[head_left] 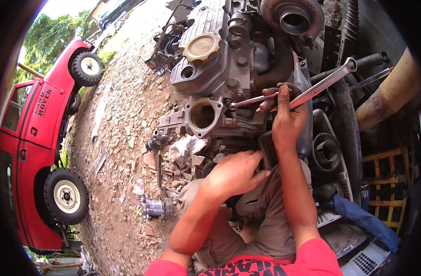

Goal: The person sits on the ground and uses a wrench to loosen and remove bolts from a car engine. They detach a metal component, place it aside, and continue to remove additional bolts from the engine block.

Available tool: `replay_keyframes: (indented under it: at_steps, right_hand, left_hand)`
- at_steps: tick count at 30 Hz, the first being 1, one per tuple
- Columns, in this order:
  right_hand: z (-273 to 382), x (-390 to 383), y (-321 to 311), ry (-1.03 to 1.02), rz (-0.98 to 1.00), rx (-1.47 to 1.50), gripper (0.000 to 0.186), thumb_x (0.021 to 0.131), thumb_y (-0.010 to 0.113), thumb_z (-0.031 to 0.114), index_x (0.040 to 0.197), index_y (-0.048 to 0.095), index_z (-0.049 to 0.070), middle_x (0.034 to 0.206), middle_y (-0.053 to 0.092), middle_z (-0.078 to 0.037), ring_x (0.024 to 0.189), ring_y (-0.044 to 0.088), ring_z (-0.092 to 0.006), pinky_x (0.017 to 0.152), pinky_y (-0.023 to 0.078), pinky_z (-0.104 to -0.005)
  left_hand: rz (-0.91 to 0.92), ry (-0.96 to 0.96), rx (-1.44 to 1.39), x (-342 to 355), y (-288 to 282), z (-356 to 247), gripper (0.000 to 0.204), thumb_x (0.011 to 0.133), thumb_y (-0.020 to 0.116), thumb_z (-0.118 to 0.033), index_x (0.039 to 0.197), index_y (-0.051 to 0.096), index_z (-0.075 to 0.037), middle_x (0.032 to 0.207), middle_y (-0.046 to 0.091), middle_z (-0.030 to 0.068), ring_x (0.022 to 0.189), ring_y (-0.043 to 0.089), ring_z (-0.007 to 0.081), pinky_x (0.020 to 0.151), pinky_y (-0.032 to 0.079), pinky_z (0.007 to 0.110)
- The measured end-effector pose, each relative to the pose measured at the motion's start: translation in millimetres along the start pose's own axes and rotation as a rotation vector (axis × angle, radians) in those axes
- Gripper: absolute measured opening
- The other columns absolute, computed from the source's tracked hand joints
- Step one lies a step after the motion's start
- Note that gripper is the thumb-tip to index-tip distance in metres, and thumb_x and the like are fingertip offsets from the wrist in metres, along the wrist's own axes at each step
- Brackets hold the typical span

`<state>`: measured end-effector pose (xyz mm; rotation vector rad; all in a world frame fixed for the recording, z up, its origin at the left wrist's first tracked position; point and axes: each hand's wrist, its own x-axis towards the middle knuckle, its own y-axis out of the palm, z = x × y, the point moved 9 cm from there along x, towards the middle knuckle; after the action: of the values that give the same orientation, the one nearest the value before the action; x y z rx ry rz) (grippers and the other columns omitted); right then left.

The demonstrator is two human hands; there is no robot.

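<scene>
My right hand (288, 117) is closed around two wrenches in front of the engine. The smaller wrench (256, 100) reaches left, its end at a bolt beside the round, flanged opening (203, 115). The larger wrench (325, 84) points up and right, its ring end free in the air. Lower down, my left hand (233, 172) lies palm down near the engine's lower edge, above my knee. Its thumb is apart from the fingers, and nothing shows in it; some fingertips are hidden. A yellowish oil filler cap (201, 47) sits on the engine's valve cover (199, 76).
A turbocharger (295, 20) stands at the top of the engine. To the right are pipes, a bamboo pole (389, 92) and a yellow crate (385, 179). A cylindrical metal part (156, 208) lies on the stony ground at left. Beyond is a red off-road vehicle (40, 124).
</scene>
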<state>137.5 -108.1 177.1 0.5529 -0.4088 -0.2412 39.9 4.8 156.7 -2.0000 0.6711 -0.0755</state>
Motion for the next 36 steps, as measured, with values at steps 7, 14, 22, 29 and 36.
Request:
replay_keyframes:
  at_steps: [7,14,22,29,36]
  right_hand:
    - [-14.4,-25.9,-49.8,0.163,-0.050,0.091,0.028,0.099,0.056,0.026,0.104,0.056,-0.001,0.081,0.067,-0.016,0.053,0.059,-0.0142,0.047,0.050,-0.0287]
    - [-26.4,-63.1,-25.6,0.245,0.292,0.262,0.027,0.099,0.055,0.027,0.109,0.055,0.001,0.086,0.068,-0.015,0.054,0.060,-0.0134,0.050,0.051,-0.0264]
    - [-14.1,-128.6,30.1,-0.061,0.543,-0.128,0.022,0.099,0.058,0.020,0.100,0.065,-0.001,0.077,0.061,-0.005,0.060,0.048,-0.0062,0.052,0.037,-0.0227]
    - [-90.8,-219.9,68.6,0.004,1.089,-0.607,0.031,0.100,0.054,0.028,0.093,0.062,-0.001,0.065,0.052,-0.012,0.060,0.049,-0.0142,0.057,0.041,-0.0321]
    - [-254.1,-312.4,7.8,0.328,1.511,-1.341,0.040,0.090,0.064,0.033,0.090,0.064,-0.008,0.088,0.065,-0.028,0.081,0.063,-0.0424,0.072,0.047,-0.0500]
  left_hand:
    - [-0.180,-0.189,-0.033,-19.4,-36.3,9.2,0.056,0.087,0.065,-0.045,0.116,0.060,0.003,0.099,0.067,0.0247,0.096,0.064,0.0391,0.081,0.051,0.045]
    - [-0.380,0.061,-0.158,-52.8,-53.5,4.7,0.030,0.091,0.064,-0.026,0.104,0.065,0.001,0.081,0.067,0.0199,0.076,0.065,0.0352,0.068,0.049,0.039]
    - [-0.375,-0.262,-0.137,-184.0,-69.2,81.3,0.025,0.093,0.063,-0.026,0.096,0.069,-0.001,0.066,0.063,0.0121,0.057,0.055,0.0201,0.056,0.044,0.037]
    - [-0.073,-0.676,0.187,-272.4,-75.1,160.0,0.032,0.091,0.065,-0.032,0.098,0.070,-0.001,0.085,0.071,0.0139,0.076,0.066,0.0216,0.072,0.051,0.036]
    - [-0.047,-0.607,0.116,-280.3,-0.4,258.2,0.031,0.086,0.071,-0.030,0.099,0.072,-0.002,0.087,0.071,0.0157,0.078,0.066,0.0253,0.074,0.051,0.038]
